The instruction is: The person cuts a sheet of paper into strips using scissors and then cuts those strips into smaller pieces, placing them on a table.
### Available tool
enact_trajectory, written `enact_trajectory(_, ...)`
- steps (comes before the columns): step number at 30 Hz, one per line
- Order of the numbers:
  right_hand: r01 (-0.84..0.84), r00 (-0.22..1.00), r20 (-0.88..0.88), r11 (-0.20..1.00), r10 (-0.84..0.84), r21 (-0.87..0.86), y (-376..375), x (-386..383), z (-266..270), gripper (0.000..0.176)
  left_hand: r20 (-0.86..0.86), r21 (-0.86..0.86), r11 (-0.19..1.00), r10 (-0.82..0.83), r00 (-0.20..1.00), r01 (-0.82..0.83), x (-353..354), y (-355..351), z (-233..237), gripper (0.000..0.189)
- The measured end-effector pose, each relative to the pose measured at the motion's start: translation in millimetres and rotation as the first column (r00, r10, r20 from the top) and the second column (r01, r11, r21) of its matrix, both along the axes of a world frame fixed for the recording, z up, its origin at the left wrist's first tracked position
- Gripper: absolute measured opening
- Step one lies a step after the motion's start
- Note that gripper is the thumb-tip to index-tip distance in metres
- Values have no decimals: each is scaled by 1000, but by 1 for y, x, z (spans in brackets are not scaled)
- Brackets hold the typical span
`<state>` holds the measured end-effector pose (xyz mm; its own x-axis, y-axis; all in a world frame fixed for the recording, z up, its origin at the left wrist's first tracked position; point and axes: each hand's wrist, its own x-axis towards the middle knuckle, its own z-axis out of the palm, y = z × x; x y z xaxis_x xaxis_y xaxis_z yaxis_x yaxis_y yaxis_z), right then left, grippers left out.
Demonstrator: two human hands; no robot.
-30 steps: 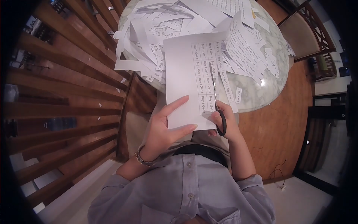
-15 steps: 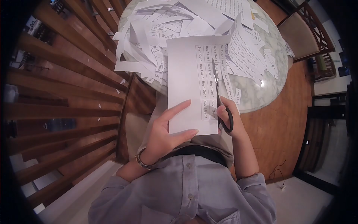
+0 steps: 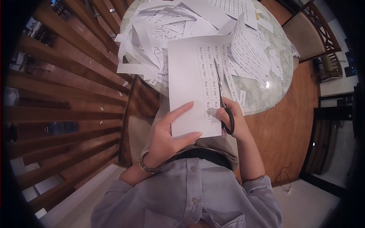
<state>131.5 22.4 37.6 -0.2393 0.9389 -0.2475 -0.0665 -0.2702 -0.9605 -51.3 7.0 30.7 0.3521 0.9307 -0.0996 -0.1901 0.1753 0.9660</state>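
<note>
My left hand [image 3: 169,131] grips the lower left of a white paper sheet [image 3: 184,83], thumb and forefinger lying on its face and the other fingers hidden beneath. Rows of boxed "Buy 1 Get 1" print run down the sheet's right side. In my right hand [image 3: 232,116] are scissors [image 3: 229,121] with black handles, thumb through one loop. Their blades point away from me along the printed columns, on the cut line. To the right of the blades, a partly cut printed strip [image 3: 229,74] hangs off toward the table.
A round marble table [image 3: 262,100] stands ahead, bearing a heap of paper strips [image 3: 163,32], printed sheets [image 3: 247,53] and small cut slips [image 3: 275,62]. Wooden slats [image 3: 72,114] line the left. A chair [image 3: 304,34] is at the far right, and a cable [image 3: 283,174] lies on the floor.
The scissor blades look closer together, and the handles have shifted slightly left. The top of the sheet has moved a little left. My left hand keeps nearly the same place.
</note>
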Motion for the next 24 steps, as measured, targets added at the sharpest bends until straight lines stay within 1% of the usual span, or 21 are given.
enact_trajectory(2,5,998,54,989,-13,147,2,2,-10,39,-14,30,1000,-4,1000,5,0,-1,0,55)
enact_trajectory(3,7,998,53,989,-15,149,3,3,-13,39,-27,61,998,-9,1000,11,0,-2,0,55)
enact_trajectory(5,101,995,-21,986,-99,130,6,4,-15,43,-39,72,997,-21,999,23,-1,-4,-1,55)
enact_trajectory(6,107,994,-23,985,-105,134,7,5,-12,43,-49,84,996,-29,998,33,-1,-4,-2,55)
enact_trajectory(9,80,997,6,993,-81,92,9,4,-4,45,-36,91,996,-21,999,24,1,-3,-3,55)
enact_trajectory(11,123,986,90,976,-141,181,10,1,-5,42,-32,87,996,-21,999,24,1,-3,-1,55)
enact_trajectory(15,84,992,80,989,-94,121,12,-1,3,38,-21,80,997,-14,1000,15,0,-3,0,55)
enact_trajectory(17,45,998,43,997,-48,67,12,-1,5,33,-24,80,997,-9,1000,11,-1,-3,-1,55)
enact_trajectory(21,42,997,64,998,-45,54,13,-1,5,31,-8,59,998,-8,1000,8,-1,-4,0,55)
enact_trajectory(24,22,996,84,996,-29,81,14,0,4,33,-12,70,998,-11,1000,12,-2,-4,1,55)
